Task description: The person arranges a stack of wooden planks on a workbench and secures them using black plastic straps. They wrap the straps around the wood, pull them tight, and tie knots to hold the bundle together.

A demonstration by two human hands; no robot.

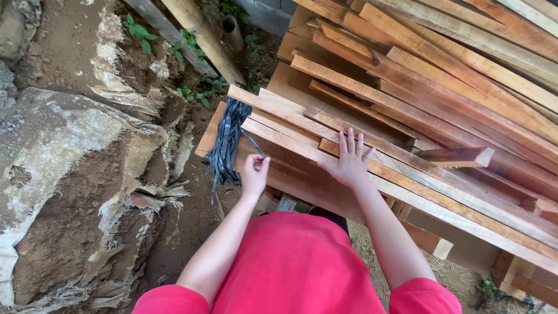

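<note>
While left grip (254, 172) pinches dark frayed strap bundle (225, 142), right hand (350, 163) spread flat on reddish planks (407, 174)

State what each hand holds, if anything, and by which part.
Left hand pinches one thin strand of the dark strap bundle, near its loose end. Right hand holds nothing; it lies flat on the planks.

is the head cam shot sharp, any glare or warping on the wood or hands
Head view: soft even daylight, no harsh glare; the left hand pinching a dark strap bundle and the right hand flat on the planks look sharp; wide-angle stretch shows toward the edges.
</note>
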